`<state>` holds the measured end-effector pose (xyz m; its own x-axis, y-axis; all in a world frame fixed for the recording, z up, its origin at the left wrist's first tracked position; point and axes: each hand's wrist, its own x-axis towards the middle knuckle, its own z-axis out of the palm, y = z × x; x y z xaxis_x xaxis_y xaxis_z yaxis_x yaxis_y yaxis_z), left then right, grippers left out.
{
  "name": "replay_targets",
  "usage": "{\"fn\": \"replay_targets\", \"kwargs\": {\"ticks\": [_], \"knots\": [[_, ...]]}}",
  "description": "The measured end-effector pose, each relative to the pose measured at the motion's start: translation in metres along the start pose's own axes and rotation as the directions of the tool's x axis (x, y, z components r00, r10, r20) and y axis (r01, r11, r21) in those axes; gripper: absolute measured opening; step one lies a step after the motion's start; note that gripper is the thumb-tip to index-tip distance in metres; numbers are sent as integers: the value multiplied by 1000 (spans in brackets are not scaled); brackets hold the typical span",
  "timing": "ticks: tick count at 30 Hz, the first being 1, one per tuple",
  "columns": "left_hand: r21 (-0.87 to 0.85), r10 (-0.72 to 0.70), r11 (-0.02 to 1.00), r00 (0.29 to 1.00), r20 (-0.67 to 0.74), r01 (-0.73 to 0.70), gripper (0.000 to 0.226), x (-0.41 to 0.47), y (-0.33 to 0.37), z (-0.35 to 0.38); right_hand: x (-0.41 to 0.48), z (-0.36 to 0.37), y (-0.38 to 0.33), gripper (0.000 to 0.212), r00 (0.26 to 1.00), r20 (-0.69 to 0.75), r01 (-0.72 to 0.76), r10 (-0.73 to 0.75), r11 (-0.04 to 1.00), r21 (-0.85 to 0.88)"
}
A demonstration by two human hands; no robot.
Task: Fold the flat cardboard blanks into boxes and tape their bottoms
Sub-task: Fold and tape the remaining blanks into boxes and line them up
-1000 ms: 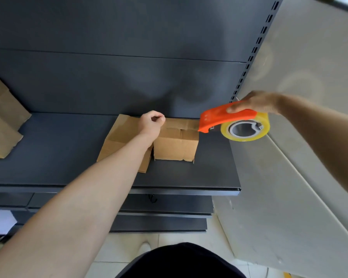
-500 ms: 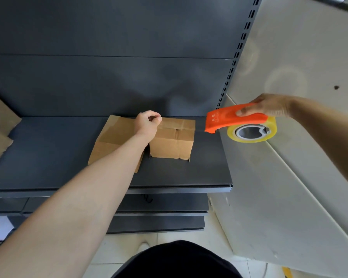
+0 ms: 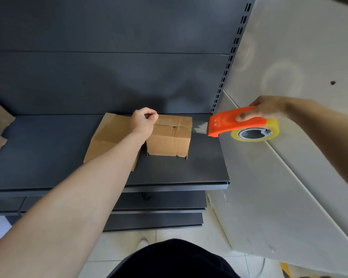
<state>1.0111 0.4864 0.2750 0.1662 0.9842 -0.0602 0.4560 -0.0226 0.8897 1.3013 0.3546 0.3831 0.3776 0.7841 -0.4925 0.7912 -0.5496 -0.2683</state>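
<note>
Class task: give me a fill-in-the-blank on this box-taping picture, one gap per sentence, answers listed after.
1. The right hand grips an ____ plastic tape dispenser.
2. The folded brown cardboard box stands on a dark grey metal ____.
3. The left hand, fingers curled, rests on top of the ____.
4. A strip of clear tape stretches from the box to the ____.
Answers: orange; shelf; box; dispenser.

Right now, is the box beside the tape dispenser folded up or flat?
Folded up: the box stands with side walls raised and top flaps closed.
</note>
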Motion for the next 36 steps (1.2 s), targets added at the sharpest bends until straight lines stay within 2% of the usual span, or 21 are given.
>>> {"fn": "replay_targets", "kwargs": {"ticks": [11, 17, 20, 26, 32, 36], "knots": [[-5, -16, 1000, 1000, -15, 16, 15, -1, -2, 0, 22, 38, -45, 60, 999, -24, 18, -22, 990, -141], [-19, -29, 999, 999, -19, 29, 17, 2, -4, 0, 24, 42, -68, 55, 999, -29, 37, -42, 987, -153], [-3, -30, 1000, 999, -35, 30, 17, 3, -3, 2, 22, 40, -82, 57, 996, -83, 23, -40, 981, -192], [-1, -35, 999, 999, -21, 35, 17, 2, -1, 4, 15, 80, -94, 38, 966, -239, -1, -99, 921, -389], [-11, -49, 999, 999, 0, 49, 24, 0, -2, 2, 45, 125, -80, 43, 930, -367, -111, 18, 966, -234], [-53, -108, 993, 994, 13, 109, 37, 2, -3, 1, 67, 144, -74, 50, 951, -287, -177, 117, 965, -193]]}}
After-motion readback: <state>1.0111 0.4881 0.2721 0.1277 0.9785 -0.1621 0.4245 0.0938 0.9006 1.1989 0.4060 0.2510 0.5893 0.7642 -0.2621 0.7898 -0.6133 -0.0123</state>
